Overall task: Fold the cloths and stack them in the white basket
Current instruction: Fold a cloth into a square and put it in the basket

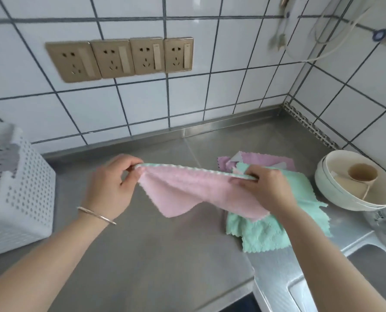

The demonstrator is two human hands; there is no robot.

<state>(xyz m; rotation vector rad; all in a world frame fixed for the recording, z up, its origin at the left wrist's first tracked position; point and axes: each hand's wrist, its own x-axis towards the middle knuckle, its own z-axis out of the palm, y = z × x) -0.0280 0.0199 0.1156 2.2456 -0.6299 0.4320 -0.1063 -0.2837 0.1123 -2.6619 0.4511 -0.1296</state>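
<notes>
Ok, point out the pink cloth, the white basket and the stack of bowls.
pink cloth point(194, 190): head view, on the middle of the hanging pink face.
white basket point(27, 188): head view, on its perforated side wall.
stack of bowls point(336, 199): head view, on the outer wall of the bowls.

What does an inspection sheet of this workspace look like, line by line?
Surface: steel counter, bare in the middle.
Job's things: pink cloth held stretched in the air; green cloth and purple cloth piled at right; white basket at left.
Clutter: stacked bowls with a cup inside.
Grippers: left hand and right hand each pinch the pink cloth's top edge.
Cables: cords hanging on the wall.
Surroundings: white tiles, sockets, sink.
</notes>
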